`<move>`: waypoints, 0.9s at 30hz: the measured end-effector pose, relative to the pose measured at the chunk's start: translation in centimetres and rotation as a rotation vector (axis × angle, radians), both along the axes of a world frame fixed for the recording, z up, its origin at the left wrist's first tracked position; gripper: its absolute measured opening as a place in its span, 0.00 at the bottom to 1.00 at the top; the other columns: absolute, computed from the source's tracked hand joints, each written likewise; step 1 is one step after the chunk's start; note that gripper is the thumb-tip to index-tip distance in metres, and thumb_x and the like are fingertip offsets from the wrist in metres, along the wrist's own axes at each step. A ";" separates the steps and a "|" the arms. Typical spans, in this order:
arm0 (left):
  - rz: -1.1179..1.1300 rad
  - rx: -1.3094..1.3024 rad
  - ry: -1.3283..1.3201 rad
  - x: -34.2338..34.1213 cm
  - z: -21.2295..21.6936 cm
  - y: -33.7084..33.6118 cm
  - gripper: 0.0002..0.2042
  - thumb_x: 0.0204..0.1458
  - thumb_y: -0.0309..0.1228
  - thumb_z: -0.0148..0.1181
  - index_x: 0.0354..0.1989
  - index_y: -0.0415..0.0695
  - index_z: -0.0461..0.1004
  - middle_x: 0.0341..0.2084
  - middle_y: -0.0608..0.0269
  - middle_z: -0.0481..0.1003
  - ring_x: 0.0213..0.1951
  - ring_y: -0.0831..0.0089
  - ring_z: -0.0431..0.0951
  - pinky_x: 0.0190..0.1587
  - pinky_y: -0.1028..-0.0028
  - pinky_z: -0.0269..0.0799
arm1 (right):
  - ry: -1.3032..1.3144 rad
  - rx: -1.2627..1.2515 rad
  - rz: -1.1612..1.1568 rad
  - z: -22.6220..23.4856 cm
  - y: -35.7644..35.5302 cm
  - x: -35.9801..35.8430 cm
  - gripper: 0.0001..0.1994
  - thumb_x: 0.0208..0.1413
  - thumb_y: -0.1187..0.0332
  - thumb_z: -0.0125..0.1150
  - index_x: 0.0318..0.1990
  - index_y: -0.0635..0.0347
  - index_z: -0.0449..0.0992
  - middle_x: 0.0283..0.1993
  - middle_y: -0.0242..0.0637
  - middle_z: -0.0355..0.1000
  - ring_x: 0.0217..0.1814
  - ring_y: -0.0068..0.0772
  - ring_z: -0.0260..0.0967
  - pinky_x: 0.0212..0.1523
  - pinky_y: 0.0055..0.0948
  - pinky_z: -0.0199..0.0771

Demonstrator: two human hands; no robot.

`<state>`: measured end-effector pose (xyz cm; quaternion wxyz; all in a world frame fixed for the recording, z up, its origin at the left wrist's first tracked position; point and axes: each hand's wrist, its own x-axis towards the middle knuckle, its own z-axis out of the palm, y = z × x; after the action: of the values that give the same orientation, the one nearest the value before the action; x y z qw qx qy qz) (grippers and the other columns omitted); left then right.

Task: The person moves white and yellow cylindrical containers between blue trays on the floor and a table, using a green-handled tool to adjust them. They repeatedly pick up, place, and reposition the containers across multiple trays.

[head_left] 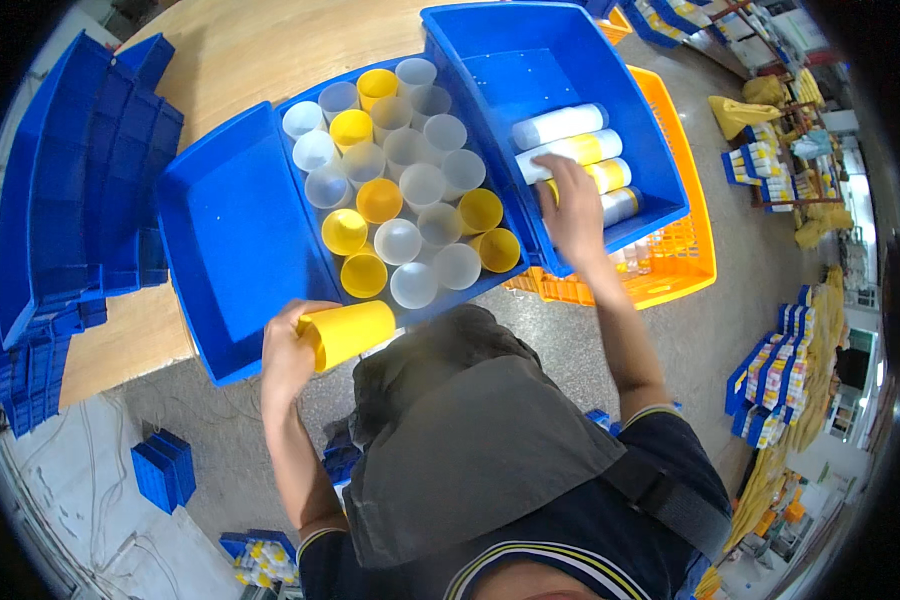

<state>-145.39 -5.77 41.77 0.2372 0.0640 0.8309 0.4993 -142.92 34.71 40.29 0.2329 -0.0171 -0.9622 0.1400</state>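
Note:
My left hand (286, 355) is wrapped round a yellow cup-like tube (358, 332), tilted onto its side by the near edge of a blue crate (300, 180). Upright in that crate stand several open-topped tubes, some frosted white (398, 241) and some yellow (345, 231). To the right, my right hand (575, 215) reaches into a deeper blue bin (510, 65). Its fingers curl over the left end of a white-and-yellow cylinder (580, 148); the exact grip is partly hidden. A white cylinder (560, 126) lies beyond it, and others lie under and beside the hand.
A shallow blue tray (240, 240) adjoins the crate on the left, on a wooden table (260, 35). Stacked blue bins (95, 180) stand at far left. An orange basket (695, 235) sits under the right bin. Loaded blue boxes (765, 385) stand on the floor at right.

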 end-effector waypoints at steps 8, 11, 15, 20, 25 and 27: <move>-0.011 -0.695 0.599 0.5 -5.6 8.3 0.11 0.46 0.19 0.54 0.40 0.36 0.72 0.39 0.49 0.73 0.44 0.51 0.75 0.36 0.56 0.74 | -0.851 0.419 -0.088 -9.4 12.5 -8.4 0.40 0.43 0.64 0.73 0.66 0.44 0.62 0.70 0.32 0.59 0.75 0.37 0.51 0.67 0.61 0.57; 0.050 -0.686 0.507 0.4 -4.6 9.4 0.22 0.45 0.21 0.63 0.51 0.37 0.67 0.47 0.47 0.69 0.50 0.50 0.70 0.45 0.57 0.73 | -0.887 0.537 0.002 -7.9 13.2 -9.6 0.41 0.39 0.64 0.75 0.64 0.46 0.63 0.67 0.34 0.64 0.71 0.41 0.58 0.66 0.56 0.61; 0.199 -0.370 0.594 1.8 -1.5 5.4 0.29 0.39 0.22 0.72 0.53 0.38 0.69 0.47 0.47 0.68 0.51 0.48 0.68 0.53 0.57 0.68 | -0.745 0.565 -0.082 -0.8 11.1 -10.0 0.36 0.39 0.59 0.75 0.60 0.49 0.69 0.54 0.41 0.74 0.60 0.46 0.70 0.57 0.45 0.72; 0.227 0.146 0.357 1.3 -0.5 6.5 0.28 0.45 0.26 0.70 0.57 0.39 0.68 0.51 0.50 0.71 0.53 0.57 0.73 0.53 0.62 0.72 | -0.534 0.423 -0.117 9.9 4.1 -8.6 0.37 0.45 0.48 0.71 0.60 0.59 0.69 0.46 0.49 0.77 0.51 0.46 0.75 0.49 0.41 0.76; 0.379 0.782 -0.005 -1.1 0.3 12.2 0.31 0.56 0.34 0.63 0.65 0.35 0.57 0.53 0.47 0.69 0.54 0.61 0.72 0.55 0.63 0.69 | -0.890 -0.218 0.252 11.4 -8.0 -8.8 0.26 0.59 0.51 0.58 0.55 0.65 0.69 0.47 0.58 0.74 0.46 0.47 0.76 0.42 0.35 0.78; 0.488 0.717 -0.011 -1.9 1.0 10.8 0.24 0.60 0.38 0.59 0.59 0.36 0.62 0.43 0.54 0.74 0.40 0.71 0.77 0.42 0.72 0.75 | -1.057 -0.581 0.523 10.6 -11.6 -8.9 0.20 0.64 0.57 0.51 0.53 0.65 0.70 0.49 0.54 0.73 0.48 0.48 0.75 0.45 0.35 0.77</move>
<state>-147.31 5.04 42.74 0.0793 -0.0584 0.5944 0.7981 -151.87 23.08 50.89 -0.3269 0.0885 -0.8425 0.4189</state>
